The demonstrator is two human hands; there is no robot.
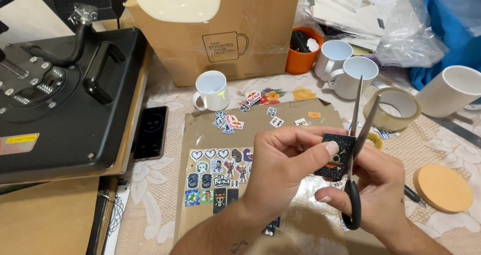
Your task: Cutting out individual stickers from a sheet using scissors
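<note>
**Dark sticker trimmed above a brown sheet**

A small dark sticker [336, 156] is pinched between thumb and fingertips of the left hand [280, 172]. Black-handled scissors [356, 150], blades parted at the sticker's right edge, are gripped by the right hand [373, 185], fingers closed through the loops. Both are held above the brown sheet [210, 130], where cut stickers [218, 177] lie. Beyond the sheet stand white mugs [212, 90]; to its right lies a tape roll [393, 108].

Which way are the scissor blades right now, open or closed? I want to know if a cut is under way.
Open. The scissors in the right hand show two blades spread apart in a narrow V above the dark sticker that the left hand pinches.
</note>
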